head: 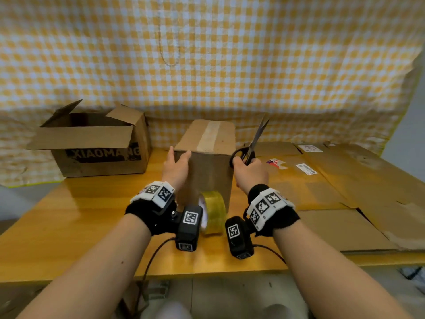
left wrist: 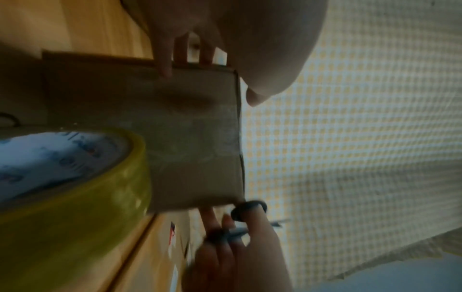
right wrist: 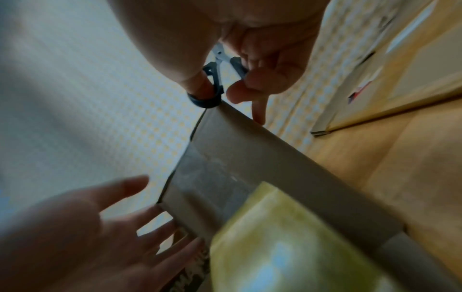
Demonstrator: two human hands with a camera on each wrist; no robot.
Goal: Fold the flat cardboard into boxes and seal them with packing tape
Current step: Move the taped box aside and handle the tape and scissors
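Box (head: 208,155), taped, mid-bench; tape roll (head: 212,211) before it. Left hand (head: 176,166), fingers spread, at its left edge; right hand (head: 250,171) grasps scissors (head: 253,143) at its right edge.

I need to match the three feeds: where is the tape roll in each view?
Head: tape roll low centre, standing on edge before the sealed box.
Left wrist: tape roll lower left, beside the box.
Right wrist: blurred, tape roll bottom centre.
Shared landmark: the sealed box.
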